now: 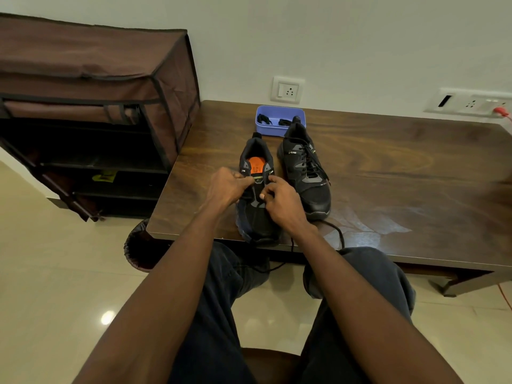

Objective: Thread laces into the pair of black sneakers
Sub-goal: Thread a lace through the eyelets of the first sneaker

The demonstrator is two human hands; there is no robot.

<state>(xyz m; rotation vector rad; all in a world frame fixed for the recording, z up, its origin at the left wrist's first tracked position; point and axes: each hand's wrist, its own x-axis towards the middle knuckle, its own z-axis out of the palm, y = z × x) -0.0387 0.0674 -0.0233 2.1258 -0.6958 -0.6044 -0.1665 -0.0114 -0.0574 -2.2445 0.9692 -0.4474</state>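
On the dark wood-grain table (388, 162) against a white wall we see two black sneakers side by side: the laced right sneaker (307, 173) and the unlaced left sneaker (256, 206), orange insole showing. Our left hand (225, 188) and right hand (282, 200) both pinch its black lace (339, 234) at the eyelets. Behind sits a blue plastic tray (279, 120); beside the table, a brown fabric shoe rack (91, 106) on pale tiles.

Dark wood-grain worktop (388, 173), set against the wall. Directly on it: a near sneaker (256, 214), unlaced at the top, orange insole exposed, toe at the front edge; a laced sneaker (307, 173) just beside it to the right, toe toward the front; a blue tray (266, 130) behind both, near the wall. A black lace (339, 234) trails over the front edge.
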